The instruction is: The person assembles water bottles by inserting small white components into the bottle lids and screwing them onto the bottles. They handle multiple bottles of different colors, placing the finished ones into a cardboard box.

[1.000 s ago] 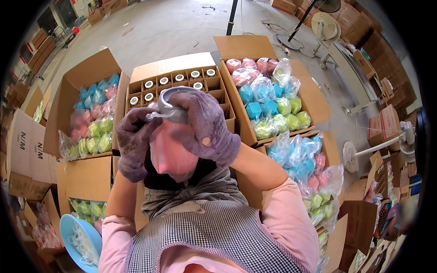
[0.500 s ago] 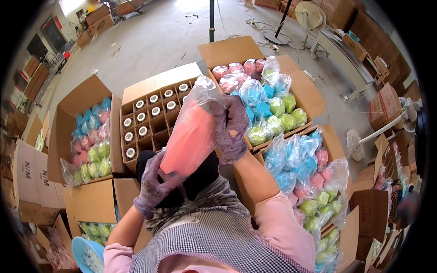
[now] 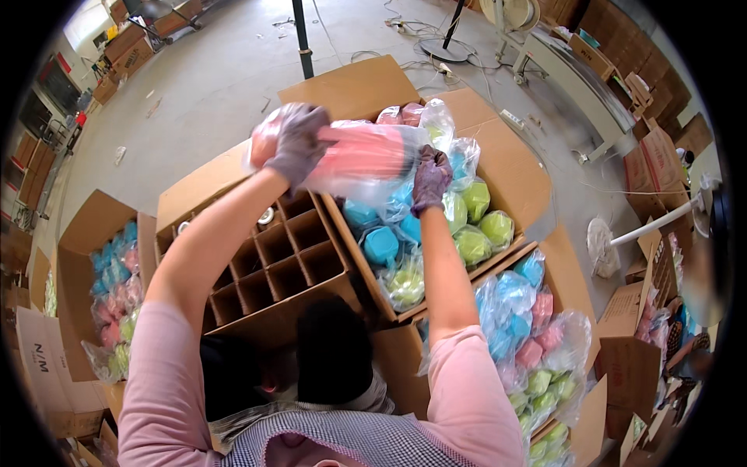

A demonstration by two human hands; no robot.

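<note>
Evidently, the left hand (image 3: pixel 302 144) curls around the bagged pink container (image 3: pixel 362 152), while the right hand (image 3: pixel 432 180) looks closed on the clear bag (image 3: pixel 342 189) beside the container's dark end, though blur hides its exact grip. The container is nearly level above the open carton (image 3: pixel 506 148), near the divided carton (image 3: pixel 315 288). Best to support the body firmly and tug the film gently, lest it tear.

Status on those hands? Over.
Left purple-gloved hand, right purple-gloved hand: both gripping. Long pink object in clear plastic: held, blurred. Below: open brown cardboard box of bagged green, blue, pink pieces.
</note>
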